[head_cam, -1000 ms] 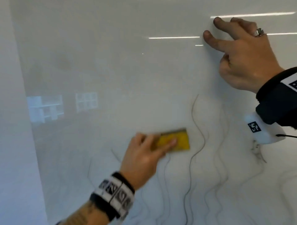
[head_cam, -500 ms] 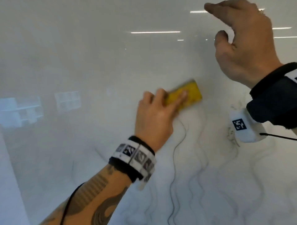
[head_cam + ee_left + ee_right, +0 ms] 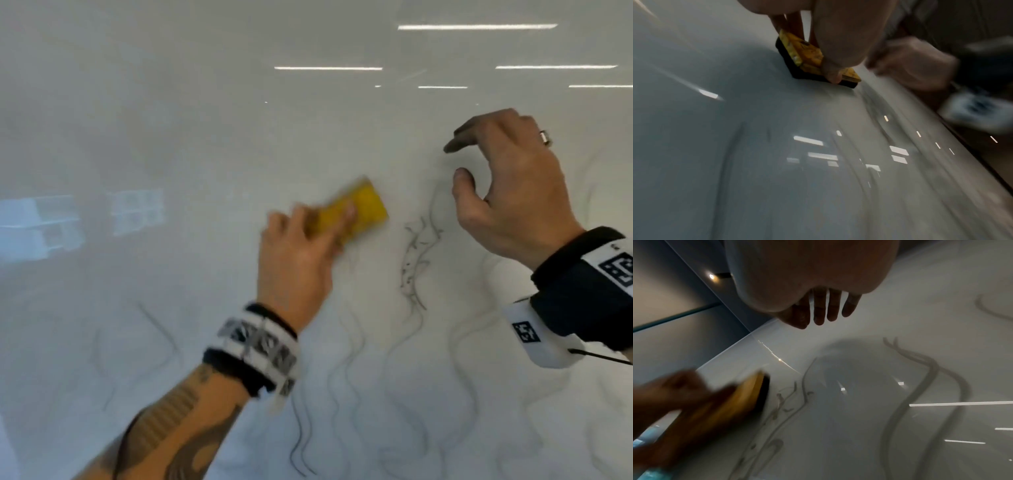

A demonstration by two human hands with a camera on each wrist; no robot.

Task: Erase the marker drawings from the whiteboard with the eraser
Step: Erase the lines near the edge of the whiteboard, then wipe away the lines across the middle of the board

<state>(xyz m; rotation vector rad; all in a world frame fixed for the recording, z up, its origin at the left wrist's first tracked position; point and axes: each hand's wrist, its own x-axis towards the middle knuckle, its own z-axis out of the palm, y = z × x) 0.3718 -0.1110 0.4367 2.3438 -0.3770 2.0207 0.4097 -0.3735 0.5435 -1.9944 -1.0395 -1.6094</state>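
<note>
My left hand (image 3: 301, 240) grips a yellow eraser (image 3: 356, 210) with a black felt base and presses it flat against the whiteboard (image 3: 171, 120). The left wrist view shows the eraser (image 3: 807, 55) pinched between thumb and fingers. Wavy grey marker lines (image 3: 414, 260) run down the board to the right of and below the eraser. My right hand (image 3: 507, 185) hovers near the board at the upper right, fingers loosely bent, holding nothing. In the right wrist view the fingers (image 3: 830, 308) hang above the lines (image 3: 920, 386), with the blurred eraser (image 3: 748, 395) at lower left.
Ceiling lights reflect as bright strips (image 3: 476, 26) on the glossy board. Window reflections (image 3: 133, 209) show at the left. The board's edge (image 3: 729, 350) meets a grey wall in the right wrist view.
The left hand swept the eraser up and to the right, then back down a little. The right hand lifted off the board and now hovers lower, closer to the eraser.
</note>
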